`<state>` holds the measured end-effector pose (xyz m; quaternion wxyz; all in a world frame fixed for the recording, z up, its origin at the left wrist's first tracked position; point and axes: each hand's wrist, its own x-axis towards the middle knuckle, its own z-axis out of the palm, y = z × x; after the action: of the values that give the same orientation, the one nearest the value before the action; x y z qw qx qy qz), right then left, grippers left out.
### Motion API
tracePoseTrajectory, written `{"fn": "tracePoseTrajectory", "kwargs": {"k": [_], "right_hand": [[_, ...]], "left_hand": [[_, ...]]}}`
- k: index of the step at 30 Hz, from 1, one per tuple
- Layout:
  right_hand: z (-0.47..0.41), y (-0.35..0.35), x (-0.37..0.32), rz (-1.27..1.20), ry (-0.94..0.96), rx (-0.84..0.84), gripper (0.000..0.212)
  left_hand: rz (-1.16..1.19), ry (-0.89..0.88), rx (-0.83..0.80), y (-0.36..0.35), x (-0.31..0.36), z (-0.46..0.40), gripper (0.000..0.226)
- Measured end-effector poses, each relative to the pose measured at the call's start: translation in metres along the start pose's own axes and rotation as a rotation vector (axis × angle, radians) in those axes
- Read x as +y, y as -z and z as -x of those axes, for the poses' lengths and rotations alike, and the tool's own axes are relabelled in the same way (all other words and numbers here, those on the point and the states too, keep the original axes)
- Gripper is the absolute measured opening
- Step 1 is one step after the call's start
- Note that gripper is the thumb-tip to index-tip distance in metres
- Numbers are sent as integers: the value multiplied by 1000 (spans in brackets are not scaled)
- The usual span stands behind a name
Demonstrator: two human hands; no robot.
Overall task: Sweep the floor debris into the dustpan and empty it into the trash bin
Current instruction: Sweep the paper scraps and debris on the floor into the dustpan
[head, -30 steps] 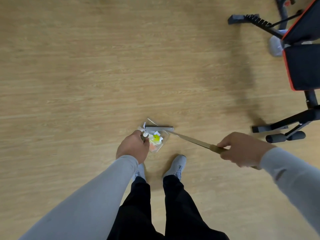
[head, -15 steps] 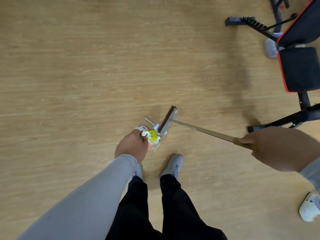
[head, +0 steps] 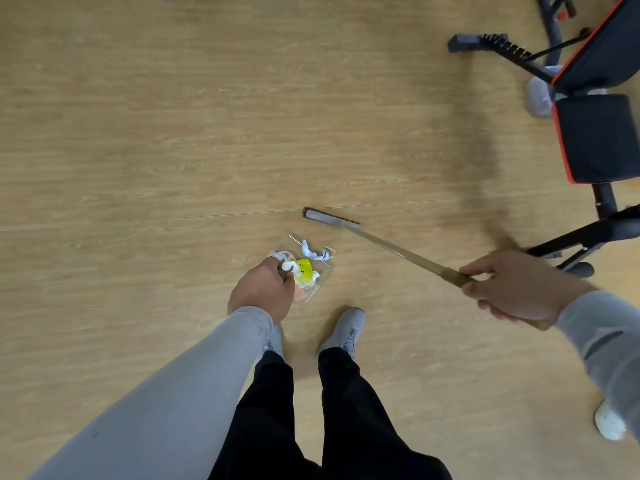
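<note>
A clear dustpan [head: 320,284] lies on the wooden floor just ahead of my feet. Inside it sit white paper scraps [head: 313,252], a yellow piece [head: 304,268] and something orange. My left hand [head: 261,289] grips the dustpan's handle, which the hand hides. My right hand [head: 512,285] is wrapped round the long handle of the broom [head: 388,245]. The broom's head [head: 330,218] sits on the floor beyond the dustpan, apart from it. No trash bin is in view.
A black and red exercise bench [head: 599,133] with black metal legs [head: 585,237] stands at the right. A white shoe [head: 609,424] shows at the lower right edge. My grey shoes [head: 346,329] stand right behind the dustpan. Bare wooden floor stretches to the left and far side.
The broom head has swung away from the dustpan's mouth, out past it onto the floor. My right hand moved with the handle. My left hand stays on the dustpan.
</note>
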<state>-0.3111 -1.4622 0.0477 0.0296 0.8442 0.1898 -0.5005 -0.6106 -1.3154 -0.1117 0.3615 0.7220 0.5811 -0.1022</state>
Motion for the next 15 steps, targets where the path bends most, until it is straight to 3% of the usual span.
{"fn": "tracePoseTrajectory", "kwargs": {"k": [7,11,15], "right_hand": [[-22,-97,-21,-425,-130,-46,15],[-25,-106,-21,-297,-88,-169,24],[-15,-77,-11,-244,-52,-259,19]], "left_hand": [[-8,11,1,-2,1,0,33],[-7,15,-6,-2,1,0,33],[-8,22,-7,-1,0,1,30]]}}
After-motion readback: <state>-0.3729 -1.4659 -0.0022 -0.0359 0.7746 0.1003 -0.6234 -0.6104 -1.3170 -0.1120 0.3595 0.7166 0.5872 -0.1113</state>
